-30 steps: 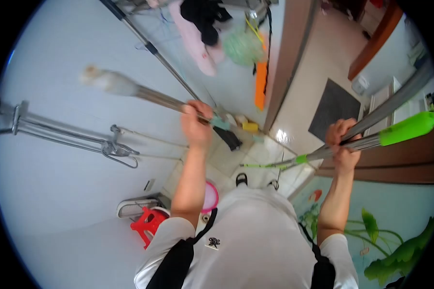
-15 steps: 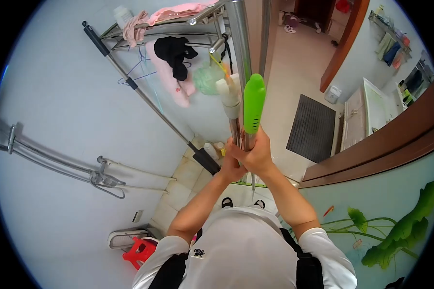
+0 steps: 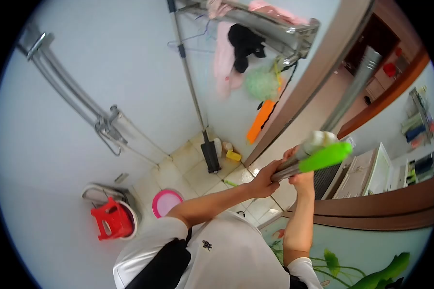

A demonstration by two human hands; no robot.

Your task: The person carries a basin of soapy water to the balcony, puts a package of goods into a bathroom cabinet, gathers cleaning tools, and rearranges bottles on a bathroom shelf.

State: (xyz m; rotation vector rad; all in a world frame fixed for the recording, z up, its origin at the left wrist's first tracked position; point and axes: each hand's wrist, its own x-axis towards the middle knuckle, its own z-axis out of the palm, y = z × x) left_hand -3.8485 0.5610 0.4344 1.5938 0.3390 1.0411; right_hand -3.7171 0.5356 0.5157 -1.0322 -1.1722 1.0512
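Swung rightward, left hand (image 3: 264,181) reaches across beside right hand (image 3: 302,179), each grip closed around metal poles (image 3: 288,171).

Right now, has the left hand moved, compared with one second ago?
Yes. In view, the left hand was left of the brown door frame's foot; now it appears right of it, beside the right hand.

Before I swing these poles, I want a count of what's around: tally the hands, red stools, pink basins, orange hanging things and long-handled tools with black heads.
Hands: 2 (left hand, right hand)
Red stool: 1
Pink basin: 1
Orange hanging thing: 1
Black-headed tool: 1
Total: 6
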